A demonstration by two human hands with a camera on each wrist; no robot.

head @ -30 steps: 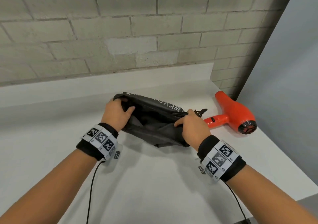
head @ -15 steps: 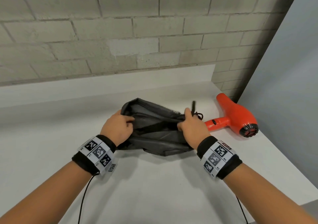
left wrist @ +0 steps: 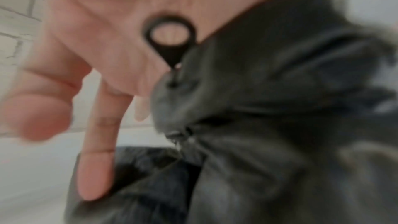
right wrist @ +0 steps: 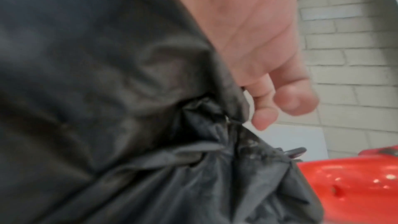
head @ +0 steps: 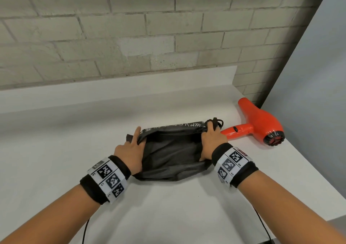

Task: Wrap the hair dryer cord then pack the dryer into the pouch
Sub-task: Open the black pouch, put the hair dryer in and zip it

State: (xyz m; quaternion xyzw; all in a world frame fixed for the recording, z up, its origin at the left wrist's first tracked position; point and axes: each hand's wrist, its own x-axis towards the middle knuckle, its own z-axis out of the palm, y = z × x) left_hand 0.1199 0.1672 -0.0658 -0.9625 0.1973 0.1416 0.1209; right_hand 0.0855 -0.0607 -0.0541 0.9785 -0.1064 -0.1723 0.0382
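A dark grey pouch (head: 168, 154) lies on the white counter (head: 56, 150) between my hands, its mouth stretched wide. My left hand (head: 131, 148) grips the left end of the rim with the index finger pointing straight out. In the left wrist view the pouch fabric (left wrist: 280, 125) drapes over the palm, and a black ring pull (left wrist: 170, 40) hangs against it. My right hand (head: 211, 140) grips the right end of the rim beside a knotted black drawstring (head: 217, 122). The red hair dryer (head: 262, 122) lies just right of that hand, untouched; its cord is not visible.
A brick wall (head: 168, 28) rises behind the counter's raised back lip. A grey panel (head: 318, 75) closes the right side, and the counter's right edge runs close past the dryer. Thin black cables hang from both wrist bands.
Both hands have moved apart and pulled the pouch mouth wider and flatter on the counter. The left index finger has straightened. The dryer has not moved.
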